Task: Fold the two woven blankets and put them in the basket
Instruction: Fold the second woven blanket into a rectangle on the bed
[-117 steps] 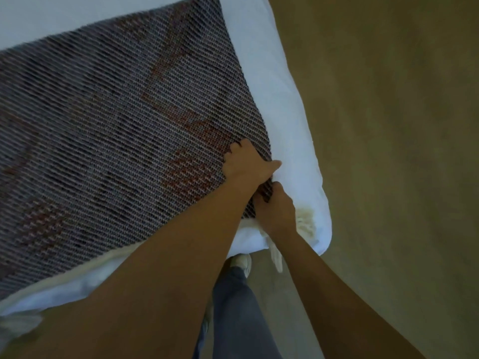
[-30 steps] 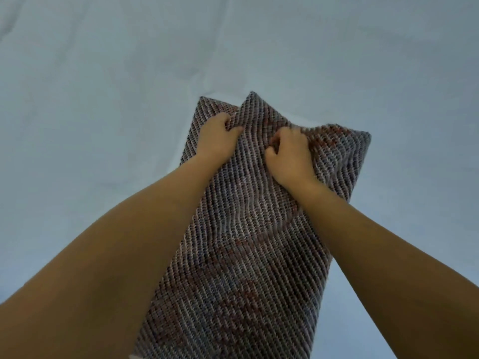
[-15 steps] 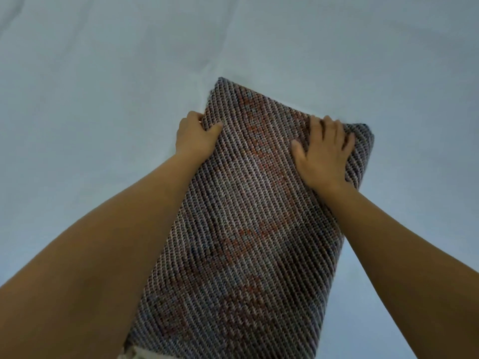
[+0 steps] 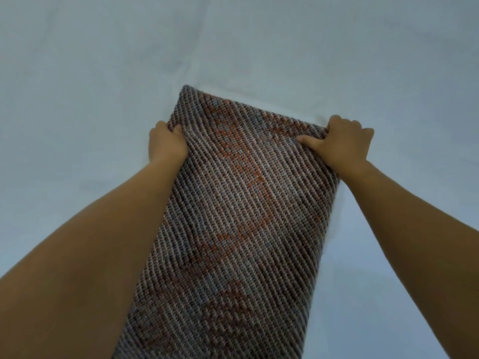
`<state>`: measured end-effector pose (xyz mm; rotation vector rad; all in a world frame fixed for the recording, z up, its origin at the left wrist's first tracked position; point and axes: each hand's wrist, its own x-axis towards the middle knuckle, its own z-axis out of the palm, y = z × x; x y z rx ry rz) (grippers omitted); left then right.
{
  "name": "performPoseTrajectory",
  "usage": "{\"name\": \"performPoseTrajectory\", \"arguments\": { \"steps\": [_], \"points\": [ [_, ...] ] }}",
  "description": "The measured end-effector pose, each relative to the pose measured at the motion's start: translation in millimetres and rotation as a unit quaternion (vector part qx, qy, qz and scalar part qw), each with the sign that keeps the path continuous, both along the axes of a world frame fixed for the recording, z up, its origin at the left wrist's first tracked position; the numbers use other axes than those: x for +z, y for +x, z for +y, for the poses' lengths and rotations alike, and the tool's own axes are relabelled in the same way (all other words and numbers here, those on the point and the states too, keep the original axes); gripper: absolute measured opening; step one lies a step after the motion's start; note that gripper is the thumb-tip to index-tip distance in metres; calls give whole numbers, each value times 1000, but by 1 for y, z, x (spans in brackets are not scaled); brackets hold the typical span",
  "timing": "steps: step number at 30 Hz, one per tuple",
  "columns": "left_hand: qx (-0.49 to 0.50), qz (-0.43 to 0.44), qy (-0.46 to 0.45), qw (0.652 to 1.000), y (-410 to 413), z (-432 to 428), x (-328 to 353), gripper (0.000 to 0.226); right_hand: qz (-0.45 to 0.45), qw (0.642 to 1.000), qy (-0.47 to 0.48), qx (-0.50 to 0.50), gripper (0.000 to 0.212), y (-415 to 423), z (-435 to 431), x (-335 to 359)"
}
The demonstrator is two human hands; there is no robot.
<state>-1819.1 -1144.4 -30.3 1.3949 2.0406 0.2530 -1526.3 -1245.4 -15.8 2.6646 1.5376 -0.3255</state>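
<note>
Two hands on one woven blanket [image 4: 233, 216], folded into a long strip lying on the white bedsheet [image 4: 77, 73], running near to far. Left hand [image 4: 166, 143] grips the far-left edge, thumb on top. Right hand [image 4: 342, 143] grips the far-right corner, fingers curled over the edge. Hands well apart.

Counts: 1 blanket [image 4: 233, 216], only one in view. 2 grips: left grip [image 4: 166, 143], right grip [image 4: 342, 145]. 2 bare forearms, one per grip. 1 bed [image 4: 77, 73], 1 white sheet on it.
</note>
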Motion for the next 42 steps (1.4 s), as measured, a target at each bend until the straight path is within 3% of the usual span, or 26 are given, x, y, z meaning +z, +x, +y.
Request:
{"name": "performPoseTrajectory", "arguments": {
  "steps": [3, 5, 6, 8, 10, 12, 17, 23, 27, 34, 42],
  "points": [
    [1, -15, 3, 1000, 9, 7, 7, 36, 50, 999, 7, 0, 70, 3, -5, -7],
    [-91, 30, 65, 993, 14, 14, 17, 58, 77, 997, 24, -2, 71, 9, -7, -5],
    [-181, 66, 110, 975, 17, 19, 23, 70, 79, 996, 28, -5, 72, 12, -7, -4],
    [-381, 113, 140, 907, 30, 29, 30, 83, 63, 998, 15, -5, 75, 16, -2, -2],
    [-513, 142, 86, 842, 50, 38, 32, 86, 35, 999, -11, -1, 77, 16, 4, -3],
    [-568, 186, 33, 801, 68, 44, 27, 89, 25, 1000, -17, -5, 78, 15, 7, -8],
    [-552, 251, -14, 795, 72, 58, 22, 82, 35, 999, 4, -6, 84, 10, -1, -17],
    [-525, 294, 49, 797, 62, 44, 31, 57, -30, 998, -61, -5, 72, 1, -7, 0],
    [-503, 291, 109, 807, 50, 26, 49, 48, -35, 999, -10, -9, 65, -6, -23, 19],
    [-525, 264, 212, 781, -6, -18, 101, 34, -17, 992, 121, -16, 53, -34, -80, 69],
    [-532, 230, 248, 776, -106, -117, 164, 42, -23, 984, 174, 19, 35, -128, -195, 134]
  ]
}}
